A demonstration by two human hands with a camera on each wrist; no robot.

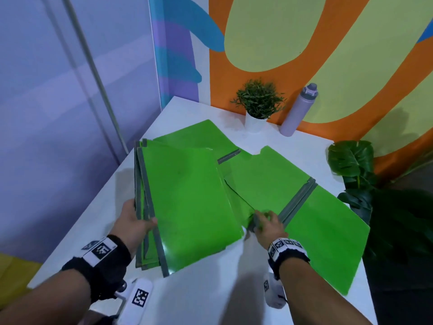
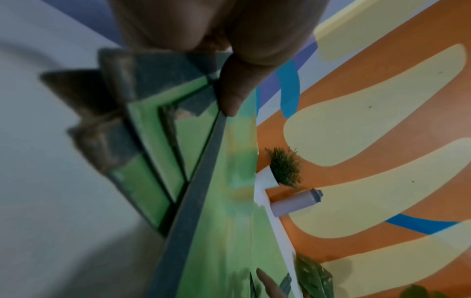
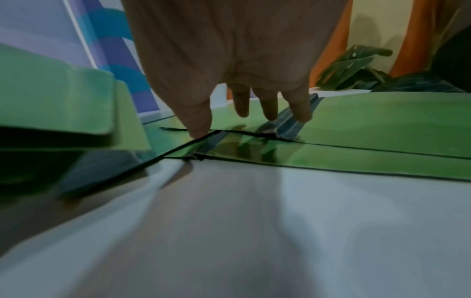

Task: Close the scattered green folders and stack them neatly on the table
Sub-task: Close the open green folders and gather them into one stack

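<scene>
Gripping the grey spines of the closed folders [image 1: 187, 202], the left hand [image 1: 131, 221] held their edge. The right hand [image 1: 264, 224], fingers relaxed, touched the open folder [image 1: 323, 231] near the bare front strip of the bench [image 1: 210, 289].

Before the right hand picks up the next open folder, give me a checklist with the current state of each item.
1. Left hand grips closed stack by its grey spines: ok.
2. Stack edges aligned: not ok, spines fanned.
3. Right hand at open folder near its spine: ok.
4. Right hand's fingers gripping the folder: cannot tell.
5. Open folder lies flat on table: ok.
6. Bottle clear of folders: ok.
</scene>
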